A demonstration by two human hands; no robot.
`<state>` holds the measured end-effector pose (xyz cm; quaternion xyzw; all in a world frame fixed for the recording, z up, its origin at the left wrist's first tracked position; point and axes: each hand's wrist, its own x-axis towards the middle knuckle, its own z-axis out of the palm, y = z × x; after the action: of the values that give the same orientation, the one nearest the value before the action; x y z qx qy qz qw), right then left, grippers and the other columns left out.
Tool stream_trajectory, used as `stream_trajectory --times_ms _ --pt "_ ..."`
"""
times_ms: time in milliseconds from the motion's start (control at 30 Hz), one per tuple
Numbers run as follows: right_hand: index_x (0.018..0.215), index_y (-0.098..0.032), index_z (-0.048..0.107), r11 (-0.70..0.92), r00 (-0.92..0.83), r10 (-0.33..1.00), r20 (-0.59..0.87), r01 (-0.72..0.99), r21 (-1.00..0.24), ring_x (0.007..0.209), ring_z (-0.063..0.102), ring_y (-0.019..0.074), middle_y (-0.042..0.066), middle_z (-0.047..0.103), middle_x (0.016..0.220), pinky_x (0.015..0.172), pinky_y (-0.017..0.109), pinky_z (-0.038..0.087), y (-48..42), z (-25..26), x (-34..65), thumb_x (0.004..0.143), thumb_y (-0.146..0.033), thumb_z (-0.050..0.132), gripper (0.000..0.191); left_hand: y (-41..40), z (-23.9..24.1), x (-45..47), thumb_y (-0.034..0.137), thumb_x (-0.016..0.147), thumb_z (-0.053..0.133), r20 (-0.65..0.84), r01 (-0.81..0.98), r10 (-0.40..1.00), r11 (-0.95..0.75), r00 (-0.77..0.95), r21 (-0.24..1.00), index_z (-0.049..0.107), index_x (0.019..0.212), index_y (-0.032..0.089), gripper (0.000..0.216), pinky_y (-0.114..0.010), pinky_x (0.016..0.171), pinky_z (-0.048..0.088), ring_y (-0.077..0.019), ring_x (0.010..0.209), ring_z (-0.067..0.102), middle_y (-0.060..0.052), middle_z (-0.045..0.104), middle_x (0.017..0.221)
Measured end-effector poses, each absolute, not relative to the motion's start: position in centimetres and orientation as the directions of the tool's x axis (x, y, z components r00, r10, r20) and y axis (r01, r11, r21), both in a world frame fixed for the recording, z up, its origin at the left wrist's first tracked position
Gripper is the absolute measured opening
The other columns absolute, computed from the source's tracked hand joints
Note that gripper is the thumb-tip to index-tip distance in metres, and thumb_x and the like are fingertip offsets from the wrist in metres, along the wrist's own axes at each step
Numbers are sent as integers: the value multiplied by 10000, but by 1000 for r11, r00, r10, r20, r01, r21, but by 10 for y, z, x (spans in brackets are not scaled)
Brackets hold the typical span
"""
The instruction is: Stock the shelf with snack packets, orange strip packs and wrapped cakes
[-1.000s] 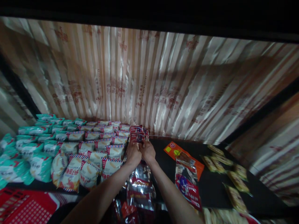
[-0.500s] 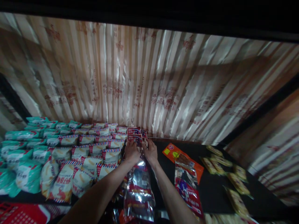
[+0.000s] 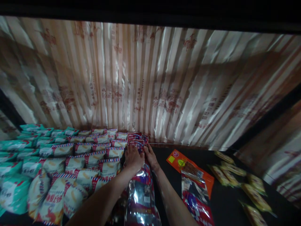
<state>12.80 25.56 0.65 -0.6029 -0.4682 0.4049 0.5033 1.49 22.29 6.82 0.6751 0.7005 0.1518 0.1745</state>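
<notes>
My left hand rests on the front of a row of dark red snack packets, its fingers spread over the top one. Along the right side of the same row lies my right hand, fingers stretched out and touching the packets' edge. The row runs back toward the wall, with silvery, shiny packets overlapping toward me below my wrists. My left palm and forearm hide part of the packets.
Rows of white snack bags and teal bags fill the left of the black shelf. To the right lie an orange packet, a red packet and several small yellow packs. A pleated, printed sheet hangs behind.
The view has tilted and come slightly closer. My left hand has shifted from bent fingers at the packet's top to lying spread over it; my right hand stays at the side.
</notes>
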Motion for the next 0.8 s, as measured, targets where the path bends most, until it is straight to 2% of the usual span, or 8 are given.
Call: stream_trajectory --times_ms 200,300,433,600,700,800 --pt "1316 -217 494 -123 279 957 -79 144 -982 1198 512 237 55 606 1241 1012 361 393 255 14 128 732 -545 586 676 230 75 17 411 827 420 -62 895 994 108 -90 433 376 1355 80 625 -444 1063 288 -311 1350 287 -194 349 1447" --pt "1311 -222 503 -117 283 956 -73 144 -983 1194 516 243 52 613 1232 1004 358 403 254 16 127 728 -522 598 663 235 78 19 410 833 404 -56 908 993 118 -104 402 431 1315 78 586 -438 1054 286 -326 1328 321 -202 375 1427" --pt "1321 -230 491 -122 276 958 -72 168 -978 1193 519 238 46 617 1227 993 352 415 255 16 128 745 -509 581 647 242 76 21 375 825 419 -34 922 993 118 -113 370 438 1294 17 590 -401 1042 294 -316 1284 385 -229 428 1381" --pt "1351 -259 446 -108 235 970 -66 172 -979 1187 527 221 21 623 1218 992 361 419 257 10 129 774 -530 538 644 248 65 23 375 830 408 27 927 993 100 -117 361 434 1305 66 567 -397 1039 288 -301 1272 398 -186 459 1372" --pt "1345 -261 455 -122 240 967 -82 160 -979 1212 504 219 26 609 1238 1015 361 395 258 9 129 770 -531 546 642 250 58 25 396 836 397 52 928 992 91 -118 360 429 1312 73 576 -431 1059 251 -314 1298 358 -195 426 1395" --pt "1335 -237 469 -136 234 967 -95 165 -977 1265 446 222 42 572 1287 1050 370 350 260 9 129 758 -547 550 660 252 54 27 391 851 373 5 920 993 109 -120 376 385 1342 43 602 -448 1080 216 -324 1343 285 -218 351 1438"
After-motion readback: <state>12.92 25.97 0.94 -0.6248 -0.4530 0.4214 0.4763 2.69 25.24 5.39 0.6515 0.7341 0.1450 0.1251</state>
